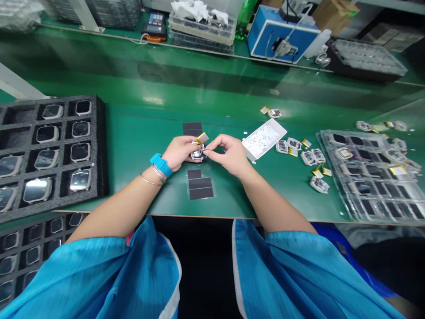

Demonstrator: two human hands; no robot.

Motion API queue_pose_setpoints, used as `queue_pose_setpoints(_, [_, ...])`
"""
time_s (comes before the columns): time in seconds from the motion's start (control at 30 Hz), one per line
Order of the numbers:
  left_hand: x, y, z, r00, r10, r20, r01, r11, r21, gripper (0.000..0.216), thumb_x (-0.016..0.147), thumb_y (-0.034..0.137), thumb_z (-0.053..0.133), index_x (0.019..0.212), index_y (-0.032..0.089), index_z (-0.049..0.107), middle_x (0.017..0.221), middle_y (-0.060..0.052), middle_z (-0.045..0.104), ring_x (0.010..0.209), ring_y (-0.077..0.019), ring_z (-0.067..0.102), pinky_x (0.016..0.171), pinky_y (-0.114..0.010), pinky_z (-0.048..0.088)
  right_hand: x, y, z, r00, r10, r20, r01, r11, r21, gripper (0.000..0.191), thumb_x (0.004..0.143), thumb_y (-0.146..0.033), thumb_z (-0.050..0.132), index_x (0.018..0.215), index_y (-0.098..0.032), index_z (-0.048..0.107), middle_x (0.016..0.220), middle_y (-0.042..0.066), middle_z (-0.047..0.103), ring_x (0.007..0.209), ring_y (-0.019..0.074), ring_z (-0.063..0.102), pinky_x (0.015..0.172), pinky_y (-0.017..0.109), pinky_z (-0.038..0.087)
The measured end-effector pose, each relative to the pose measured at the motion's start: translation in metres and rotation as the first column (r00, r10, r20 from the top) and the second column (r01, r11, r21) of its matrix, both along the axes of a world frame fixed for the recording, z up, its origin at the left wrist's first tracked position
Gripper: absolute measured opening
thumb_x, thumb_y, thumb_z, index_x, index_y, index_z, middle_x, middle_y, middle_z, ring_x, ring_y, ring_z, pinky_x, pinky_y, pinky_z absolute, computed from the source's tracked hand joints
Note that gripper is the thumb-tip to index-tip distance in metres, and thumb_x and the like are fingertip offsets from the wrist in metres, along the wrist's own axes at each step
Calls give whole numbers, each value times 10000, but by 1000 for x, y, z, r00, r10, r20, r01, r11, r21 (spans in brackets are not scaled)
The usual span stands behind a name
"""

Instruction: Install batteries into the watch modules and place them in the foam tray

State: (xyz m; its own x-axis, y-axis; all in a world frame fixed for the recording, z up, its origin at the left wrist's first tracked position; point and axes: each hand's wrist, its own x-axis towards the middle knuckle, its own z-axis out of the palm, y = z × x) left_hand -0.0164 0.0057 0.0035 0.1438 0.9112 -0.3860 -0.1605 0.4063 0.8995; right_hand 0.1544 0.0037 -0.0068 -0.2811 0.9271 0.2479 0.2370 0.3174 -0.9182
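My left hand [181, 153] is closed around a small watch module [198, 152] with a yellow-edged battery [202, 138] sticking up from it. My right hand [227, 153] meets it from the right, thumb and forefinger pinched at the module's edge; what they pinch is too small to make out. Both hands hover over the green mat [139, 146]. Dark adhesive strips lie on a clear sheet [200, 183] just below the hands, and more dark strips [192, 129] lie just beyond them.
A black foam tray [99, 146] of watch cases fills the left side. A white sheet [264, 138], loose modules [312, 157] and clear plastic trays [372, 177] lie to the right. A blue box machine [282, 33] and stacked trays [202, 29] stand at the back.
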Motion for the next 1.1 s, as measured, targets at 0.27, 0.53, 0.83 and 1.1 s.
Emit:
queue_pose_setpoints(0.27, [2,-2,3,1000,-26,-14,26,1000,-8,32,684,85,683,686,115,671,626,-18,638,553,-109,602,516,-224,567,-4,-2,2,998,58,17,-58,998,4,202,754,-219,709,847,-209,531,800,-14,686,773,145,663,795,314,514])
queue_pose_setpoints(0.53, [4,-3,4,998,-35,-43,34,999,-21,76,721,50,616,687,113,641,589,10,611,521,-86,580,521,-214,568,-6,-4,1,990,72,124,-80,995,60,157,787,-205,674,836,-220,526,832,-17,677,786,151,652,797,319,507])
queue_pose_setpoints(0.83, [-1,-1,-3,1000,-21,8,21,1000,-5,130,723,74,642,832,109,703,667,-7,657,557,-95,610,515,-209,567,-10,-11,-3,836,-202,510,-54,895,442,57,852,-202,663,873,-226,615,934,45,643,967,242,572,968,464,402])
queue_pose_setpoints(1.1, [2,-5,0,994,-104,-18,104,995,-3,137,713,105,668,844,103,708,705,-38,691,590,-129,644,506,-227,565,1,7,-8,980,-89,178,74,993,89,214,853,-332,680,1029,-209,673,1018,42,677,929,192,626,878,362,504])
